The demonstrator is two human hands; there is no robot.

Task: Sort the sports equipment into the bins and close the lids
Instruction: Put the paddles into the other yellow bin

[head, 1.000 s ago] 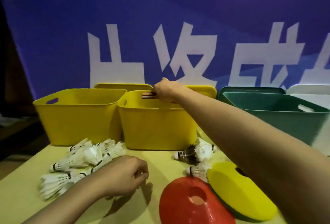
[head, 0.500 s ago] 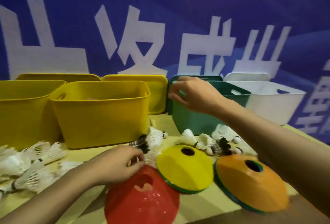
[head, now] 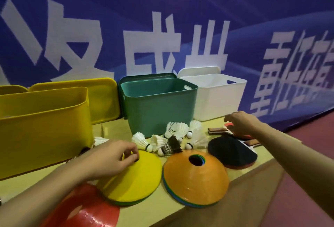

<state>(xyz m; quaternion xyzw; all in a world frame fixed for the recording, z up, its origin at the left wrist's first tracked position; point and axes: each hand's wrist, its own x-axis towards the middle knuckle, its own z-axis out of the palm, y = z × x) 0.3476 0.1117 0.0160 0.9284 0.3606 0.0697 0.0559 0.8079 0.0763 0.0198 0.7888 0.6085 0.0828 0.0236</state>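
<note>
The left hand (head: 110, 158) rests on the yellow cone stack (head: 134, 178), its fingers curled with the tips at the stack's top; whether they pinch anything cannot be told. Just beyond those fingertips lie the shuttlecocks (head: 173, 136), in front of the green bin (head: 159, 107). The right hand (head: 240, 121) hovers over the paddles (head: 233, 132), fingers loosely bent and pointing down, holding nothing. A black paddle (head: 231, 150) lies nearer than that hand, beside the orange cone stack (head: 195, 176). The white bin (head: 216, 98) stands beyond the right fingers, the yellow bin (head: 43, 127) left of the left hand. A red cone (head: 85, 210) lies under the left forearm.
</note>
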